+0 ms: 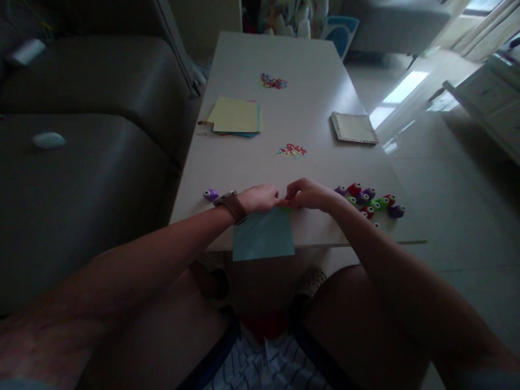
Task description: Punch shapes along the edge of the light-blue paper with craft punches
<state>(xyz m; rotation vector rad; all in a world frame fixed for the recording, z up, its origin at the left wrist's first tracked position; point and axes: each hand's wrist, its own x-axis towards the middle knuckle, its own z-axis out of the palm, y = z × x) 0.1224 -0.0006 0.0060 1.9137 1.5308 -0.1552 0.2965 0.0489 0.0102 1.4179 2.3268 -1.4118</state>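
Note:
A light blue sheet of paper (263, 238) lies at the table's front edge, its lower part jutting past the edge. My left hand (262, 197), wearing a brown-strapped watch (233, 205) at the wrist, rests at the sheet's top with fingers curled. My right hand (305, 193) is pinched close beside it at the sheet's upper right corner, the fingertips of both nearly meeting. A bit of green (286, 209) shows under the fingers; what they grip is mostly hidden. Left of the watch sits a small purple figure with round eyes (210, 195).
Several similar red, green and purple eyed figures (368, 200) cluster by my right forearm. Farther back are a small pile of colourful bits (292, 150), another pile (273, 82), stacked coloured paper (235, 115) and a cream pad (355, 128). A dark sofa (81, 162) flanks the table's left.

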